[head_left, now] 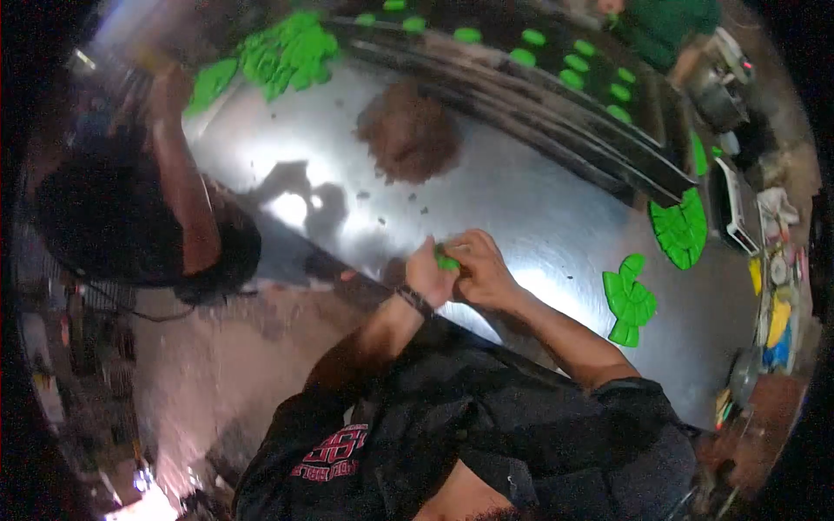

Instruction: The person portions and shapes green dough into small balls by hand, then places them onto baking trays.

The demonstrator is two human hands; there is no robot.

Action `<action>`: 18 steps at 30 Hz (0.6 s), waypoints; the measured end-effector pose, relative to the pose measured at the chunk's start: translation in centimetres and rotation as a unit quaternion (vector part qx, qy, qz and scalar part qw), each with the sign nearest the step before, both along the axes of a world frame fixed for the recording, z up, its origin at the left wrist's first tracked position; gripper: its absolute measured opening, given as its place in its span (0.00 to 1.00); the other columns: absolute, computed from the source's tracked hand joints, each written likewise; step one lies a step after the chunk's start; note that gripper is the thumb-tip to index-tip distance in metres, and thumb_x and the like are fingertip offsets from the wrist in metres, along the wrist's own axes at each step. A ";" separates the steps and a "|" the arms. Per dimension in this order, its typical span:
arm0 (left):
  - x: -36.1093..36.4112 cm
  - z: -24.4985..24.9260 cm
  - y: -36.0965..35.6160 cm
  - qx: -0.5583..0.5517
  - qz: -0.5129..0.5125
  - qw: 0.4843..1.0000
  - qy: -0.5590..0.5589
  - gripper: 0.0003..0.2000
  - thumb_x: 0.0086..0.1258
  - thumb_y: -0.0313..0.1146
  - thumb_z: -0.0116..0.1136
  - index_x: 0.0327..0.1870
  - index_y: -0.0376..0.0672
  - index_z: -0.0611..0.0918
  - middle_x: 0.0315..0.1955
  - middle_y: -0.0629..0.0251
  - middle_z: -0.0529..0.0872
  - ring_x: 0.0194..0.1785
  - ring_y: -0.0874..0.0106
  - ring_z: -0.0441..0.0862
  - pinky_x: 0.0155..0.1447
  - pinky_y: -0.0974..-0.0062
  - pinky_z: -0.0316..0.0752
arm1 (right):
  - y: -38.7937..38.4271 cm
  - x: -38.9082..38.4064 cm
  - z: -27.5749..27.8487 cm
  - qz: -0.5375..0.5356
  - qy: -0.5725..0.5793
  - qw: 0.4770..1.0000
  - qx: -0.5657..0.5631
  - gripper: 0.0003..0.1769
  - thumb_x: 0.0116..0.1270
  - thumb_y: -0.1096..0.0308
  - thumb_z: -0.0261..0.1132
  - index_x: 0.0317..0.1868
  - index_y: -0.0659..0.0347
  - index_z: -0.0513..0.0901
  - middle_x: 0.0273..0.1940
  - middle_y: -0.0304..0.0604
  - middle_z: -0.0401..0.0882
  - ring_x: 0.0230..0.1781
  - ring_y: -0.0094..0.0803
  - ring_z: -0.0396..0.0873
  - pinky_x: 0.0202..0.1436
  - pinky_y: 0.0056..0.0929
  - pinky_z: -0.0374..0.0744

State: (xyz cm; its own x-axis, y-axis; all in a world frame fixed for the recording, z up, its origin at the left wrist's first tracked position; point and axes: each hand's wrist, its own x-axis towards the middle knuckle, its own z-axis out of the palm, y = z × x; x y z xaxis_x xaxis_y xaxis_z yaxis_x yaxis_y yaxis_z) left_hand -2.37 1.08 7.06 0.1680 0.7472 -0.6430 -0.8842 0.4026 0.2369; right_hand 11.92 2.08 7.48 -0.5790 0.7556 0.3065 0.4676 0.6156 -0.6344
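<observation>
Just above the near edge of the metal table, my left hand [427,271] is closed around a small piece of green dough [446,260]. My right hand [484,271] meets it from the right, its fingers pressed on the same piece. Both hands partly hide the dough, so its full shape does not show. A brown crumbly mound [408,132] lies on the table beyond my hands, with a few dark crumbs nearer me. To the right are a fanned group of flat green pieces [631,300] and a round green cluster [679,229].
A heap of green pieces [291,56] lies at the far left of the metal table [521,204]. Along the far side, a dark tray [556,108] carries several green ovals. Another person's arm [184,174] reaches in at left. A white-edged device [738,208] stands at right.
</observation>
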 end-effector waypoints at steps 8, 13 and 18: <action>-3.9 3.3 -0.9 0.288 -0.201 0.904 0.244 0.17 0.72 0.41 0.48 0.55 0.38 0.70 0.40 0.60 0.79 0.43 0.69 0.79 0.52 0.67 0.75 | 1.2 -1.8 3.8 -0.124 0.289 0.820 -0.478 0.11 0.57 0.65 0.67 0.38 0.61 0.82 0.32 0.35 0.78 0.36 0.27 0.76 0.44 0.24 0.71; -3.6 -1.3 -0.8 0.261 -0.083 0.836 0.475 0.23 0.75 0.48 0.38 0.53 0.33 0.71 0.36 0.62 0.78 0.40 0.73 0.77 0.45 0.73 0.73 | -2.8 -6.4 0.7 -0.204 0.128 0.971 0.013 0.05 0.54 0.74 0.65 0.33 0.64 0.79 0.36 0.43 0.79 0.33 0.33 0.78 0.38 0.28 0.76; -0.7 0.6 -2.4 0.230 -0.218 0.890 0.328 0.25 0.75 0.52 0.32 0.50 0.40 0.76 0.37 0.64 0.80 0.44 0.74 0.77 0.49 0.74 0.72 | -3.9 -2.6 2.1 -0.242 0.072 0.964 0.079 0.07 0.48 0.75 0.66 0.27 0.62 0.75 0.29 0.46 0.73 0.30 0.40 0.76 0.28 0.33 0.75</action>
State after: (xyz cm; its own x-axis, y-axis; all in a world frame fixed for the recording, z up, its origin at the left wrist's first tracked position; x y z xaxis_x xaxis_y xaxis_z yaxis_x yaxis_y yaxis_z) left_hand -3.07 -1.30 7.67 0.2079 0.9122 -0.3532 -0.2787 0.4013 0.8725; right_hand 9.36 -1.85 9.55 -0.1133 0.8636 0.4912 0.6390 0.4420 -0.6296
